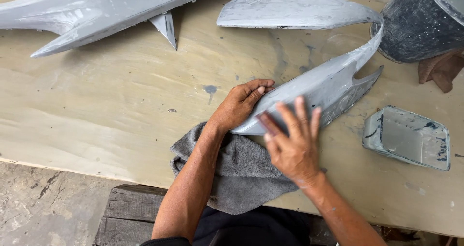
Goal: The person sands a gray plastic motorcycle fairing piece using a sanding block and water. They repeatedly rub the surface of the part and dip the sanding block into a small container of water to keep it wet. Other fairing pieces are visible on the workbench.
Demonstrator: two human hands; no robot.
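Your left hand (240, 104) curls over the near tip of the curved grey panel (319, 84), fingers wrapped on its upper edge, a closed grip pinning it down. Your right hand (292, 142) lies flat on the panel's face, fingers (302, 113) spread and straight, palm open, pressing a small dark pad (267, 121) under the index finger against the grey coat. The panel rests on the pale wooden surface (106, 110), its near tip sitting on a grey cloth (241, 171) bunched at the near edge under your wrists. The panel sweeps away in a loop towards a dark paint-smeared bucket (420, 26) at the far right. Just beside the panel on the right sits a small rectangular tray (408, 137), streaked grey. A brown rag (442, 69) lies by the bucket. Another long grey panel (96, 11) stretches across the far left.
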